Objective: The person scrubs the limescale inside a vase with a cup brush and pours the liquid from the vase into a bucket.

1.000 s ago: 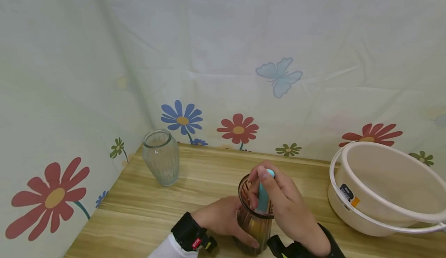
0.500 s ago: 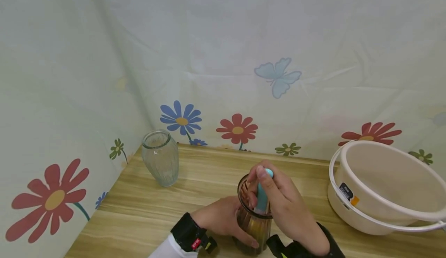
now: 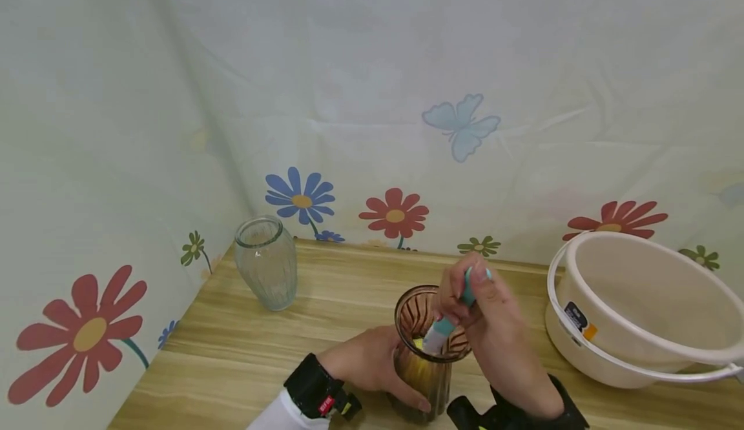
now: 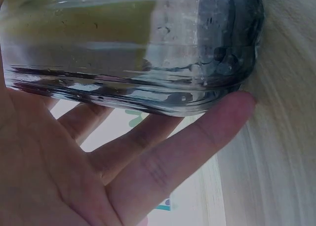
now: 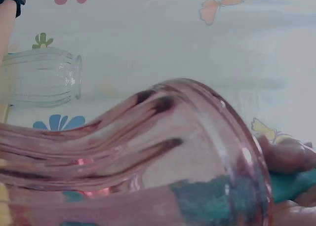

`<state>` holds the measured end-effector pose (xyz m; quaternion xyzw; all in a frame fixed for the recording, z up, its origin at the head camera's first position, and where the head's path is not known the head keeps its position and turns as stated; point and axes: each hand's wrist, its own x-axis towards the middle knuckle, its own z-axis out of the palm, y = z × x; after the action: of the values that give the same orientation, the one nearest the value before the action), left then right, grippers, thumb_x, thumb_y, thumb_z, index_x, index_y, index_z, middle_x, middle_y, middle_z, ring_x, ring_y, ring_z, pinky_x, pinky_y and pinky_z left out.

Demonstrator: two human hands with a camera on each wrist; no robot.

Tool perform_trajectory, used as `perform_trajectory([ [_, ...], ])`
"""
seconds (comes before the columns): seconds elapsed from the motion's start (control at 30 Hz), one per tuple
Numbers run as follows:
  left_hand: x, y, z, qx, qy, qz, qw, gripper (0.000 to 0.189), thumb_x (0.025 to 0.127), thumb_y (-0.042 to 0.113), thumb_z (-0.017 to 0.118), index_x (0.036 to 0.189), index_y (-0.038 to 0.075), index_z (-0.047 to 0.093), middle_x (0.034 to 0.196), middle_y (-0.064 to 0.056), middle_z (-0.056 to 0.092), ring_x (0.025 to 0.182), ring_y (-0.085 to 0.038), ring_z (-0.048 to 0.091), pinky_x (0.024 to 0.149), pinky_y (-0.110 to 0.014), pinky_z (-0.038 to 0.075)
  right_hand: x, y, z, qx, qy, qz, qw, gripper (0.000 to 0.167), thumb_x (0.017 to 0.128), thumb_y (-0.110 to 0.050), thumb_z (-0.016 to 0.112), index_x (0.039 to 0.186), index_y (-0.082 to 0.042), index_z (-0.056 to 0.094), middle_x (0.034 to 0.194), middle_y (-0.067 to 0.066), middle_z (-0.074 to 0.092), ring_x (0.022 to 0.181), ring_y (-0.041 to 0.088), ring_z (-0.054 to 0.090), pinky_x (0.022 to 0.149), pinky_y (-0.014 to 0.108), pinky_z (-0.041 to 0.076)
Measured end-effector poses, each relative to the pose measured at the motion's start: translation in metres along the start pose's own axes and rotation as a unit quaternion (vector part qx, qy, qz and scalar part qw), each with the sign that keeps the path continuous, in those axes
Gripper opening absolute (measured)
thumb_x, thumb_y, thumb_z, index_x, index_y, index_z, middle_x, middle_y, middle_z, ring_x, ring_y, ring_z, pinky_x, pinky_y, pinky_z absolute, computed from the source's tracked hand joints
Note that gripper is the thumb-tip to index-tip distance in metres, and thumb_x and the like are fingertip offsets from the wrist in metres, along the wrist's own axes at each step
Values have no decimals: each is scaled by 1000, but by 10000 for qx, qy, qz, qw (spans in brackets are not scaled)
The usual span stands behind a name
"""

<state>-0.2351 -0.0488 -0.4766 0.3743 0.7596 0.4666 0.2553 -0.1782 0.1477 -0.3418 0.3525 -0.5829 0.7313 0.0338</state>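
Note:
A ribbed, brown-tinted glass vase (image 3: 430, 378) with a flared rim stands at the front middle of the table in the head view. My left hand (image 3: 378, 362) holds its lower body, with the thumb across the near side. My right hand (image 3: 494, 333) grips the teal handle of a bottle brush (image 3: 440, 336) at the vase's mouth. The brush leans to the right, and its yellow head is down in the vase, seen through the glass. In the right wrist view the vase (image 5: 163, 147) covers much of the lower part, with the fingers (image 5: 289, 154) beyond its rim.
A clear ribbed glass vase (image 3: 267, 268) stands at the back left of the wooden table (image 3: 343, 288). To the right is a cream bucket (image 3: 604, 333) with its handle lowered. A flower-print curtain (image 3: 372, 94) closes off the back and left side.
My right hand has risen and shifted right, drawing the brush partly up and tilting its handle rightward. Yellow now shows inside the vase's mouth. My left hand keeps its place on the vase.

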Motion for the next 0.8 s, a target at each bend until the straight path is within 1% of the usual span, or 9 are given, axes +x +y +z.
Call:
perform_trajectory([
  [0.1, -1, 0, 1, 73, 14, 7, 10000, 65, 83, 35, 89, 137, 38, 53, 129, 20, 63, 116, 3, 61, 102, -20, 49, 0, 0, 0, 289, 159, -460, 9984, 36, 115, -16, 10, 99, -13, 42, 78, 4, 30, 67, 20, 31, 67, 40, 33],
  [0.13, -1, -1, 1, 103, 22, -3, 9999, 65, 83, 36, 89, 137, 38, 52, 130, 20, 63, 116, 3, 61, 102, -20, 49, 0, 0, 0, 360, 227, -617, 9972, 37, 115, -17, 10, 99, -12, 42, 78, 3, 30, 67, 19, 31, 67, 40, 33],
  [0.23, -1, -1, 1, 148, 25, -70, 9999, 67, 82, 37, 89, 138, 38, 51, 130, 20, 63, 116, 3, 61, 102, -20, 49, 2, 0, 0, 707, 245, -1166, 9904, 37, 115, -16, 10, 99, -6, 42, 78, 4, 28, 66, 19, 31, 66, 40, 31],
  [0.33, 0, -2, 1, 208, 42, -131, 9997, 68, 82, 38, 89, 138, 38, 50, 129, 21, 63, 114, 4, 61, 102, -20, 49, 2, 0, 0, 830, 252, -1363, 9869, 38, 115, -15, 10, 99, -4, 42, 77, 3, 27, 66, 18, 31, 66, 40, 29],
  [0.43, 0, -3, 0, 237, 30, -150, 9996, 67, 82, 39, 89, 137, 38, 51, 128, 21, 63, 113, 3, 62, 101, -20, 49, 1, 0, 1, 820, 279, -1232, 9886, 38, 114, -14, 9, 98, -5, 42, 77, 4, 28, 65, 18, 30, 65, 40, 28],
  [0.53, 0, -3, 0, 262, 19, -117, 9996, 65, 82, 39, 89, 137, 39, 52, 128, 21, 63, 113, 4, 61, 100, -19, 49, 0, 2, 2, 753, 248, -1096, 9908, 36, 114, -12, 8, 94, -4, 38, 77, 4, 28, 64, 18, 28, 63, 39, 27],
  [0.6, 0, -2, 0, 227, -7, -75, 9997, 64, 83, 38, 88, 136, 39, 53, 128, 21, 64, 113, 3, 61, 101, -19, 49, 1, 3, 3, 755, 199, -986, 9921, 36, 114, -11, 9, 92, -4, 36, 76, 4, 28, 63, 18, 27, 61, 37, 27],
  [0.67, 0, -1, -1, 157, -30, -45, 9999, 63, 83, 37, 88, 135, 38, 53, 126, 21, 64, 112, 3, 62, 101, -19, 49, 1, 4, 5, 627, 175, -839, 9943, 36, 114, -11, 9, 90, -5, 35, 75, 4, 28, 62, 19, 26, 59, 37, 26],
  [0.8, 0, 0, -1, -12, -91, -33, 10000, 64, 84, 34, 88, 136, 37, 52, 127, 20, 64, 113, 3, 63, 102, -20, 49, 1, 1, 12, 236, 195, -293, 9991, 37, 114, -15, 10, 89, -9, 36, 72, 2, 28, 60, 20, 27, 57, 40, 26],
])
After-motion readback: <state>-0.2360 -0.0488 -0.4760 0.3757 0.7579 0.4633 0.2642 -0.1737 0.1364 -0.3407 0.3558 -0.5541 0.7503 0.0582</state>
